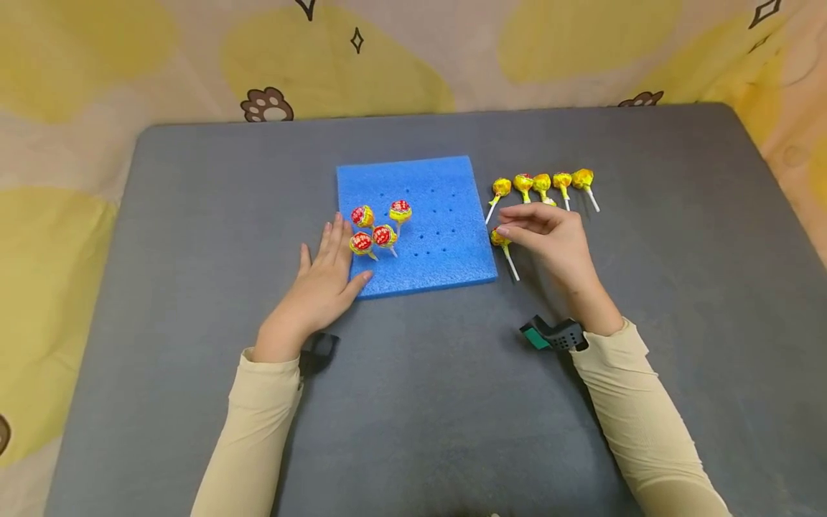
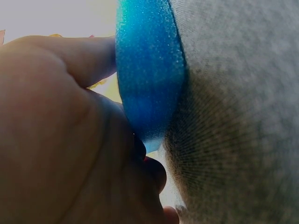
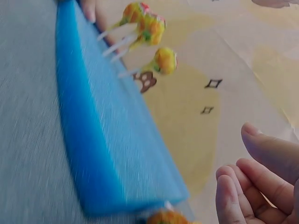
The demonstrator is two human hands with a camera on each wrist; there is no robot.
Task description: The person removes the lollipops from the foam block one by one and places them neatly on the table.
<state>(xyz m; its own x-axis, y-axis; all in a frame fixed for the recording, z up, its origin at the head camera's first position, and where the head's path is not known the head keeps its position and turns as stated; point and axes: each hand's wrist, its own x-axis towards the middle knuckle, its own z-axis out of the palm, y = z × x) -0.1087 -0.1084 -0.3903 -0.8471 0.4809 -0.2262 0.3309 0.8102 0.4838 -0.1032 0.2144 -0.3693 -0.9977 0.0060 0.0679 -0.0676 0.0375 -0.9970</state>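
A blue foam block (image 1: 446, 176) with rows of small holes lies on the table. Red-and-yellow lollipops (image 1: 400, 210) stand on their sticks in its left part. My left hand (image 1: 316, 287) rests along the block's left edge with straight fingers; its thumb (image 2: 91, 58) lies over the top edge in the left wrist view. Beside the block's right edge is a single lollipop (image 1: 510, 262), wrapped head towards the back. My right hand (image 1: 549, 240) hovers over it. In the right wrist view thumb and fingers (image 3: 261, 182) are apart, with nothing between them.
Several more yellow-wrapped lollipops (image 1: 583, 179) lie in a row behind my right hand, some partly hidden by it. The grey table (image 1: 413, 395) ends at a patterned cloth (image 1: 400, 57) at the back. A black wrist camera (image 1: 552, 334) sits on my right wrist.
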